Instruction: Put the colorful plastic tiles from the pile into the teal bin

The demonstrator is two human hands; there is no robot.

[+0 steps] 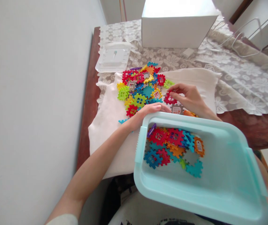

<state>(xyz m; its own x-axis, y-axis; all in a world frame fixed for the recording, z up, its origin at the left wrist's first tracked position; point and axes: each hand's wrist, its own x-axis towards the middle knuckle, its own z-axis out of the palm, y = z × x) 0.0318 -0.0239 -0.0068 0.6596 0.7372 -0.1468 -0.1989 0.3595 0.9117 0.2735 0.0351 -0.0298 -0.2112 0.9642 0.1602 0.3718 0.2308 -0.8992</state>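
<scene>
My right hand (pixel 186 95) pinches a red window building tile (pixel 170 97) between thumb and fingers, above the white cloth. Just below it lie a grey window tile (pixel 177 109) and an orange tile (pixel 190 113), partly behind the tub's rim. My left hand (pixel 154 109) stretches its fingers along the far edge of the light-teal plastic tub (pixel 218 175), its fingertips partly hidden. A heap of colourful interlocking tiles (pixel 139 100) lies on the cloth beyond my left hand. More such tiles (pixel 171 143) rest in the tub's left part.
The white cloth (pixel 110 137) lies over a patterned lace tablecloth (pixel 253 84) on a reddish-brown table (pixel 87 109). Toward the back are a clear plastic lid (pixel 113 57) and a large white box (pixel 176 31). A white cable (pixel 239 34) lies right of the box. A wall (pixel 35 93) borders the left.
</scene>
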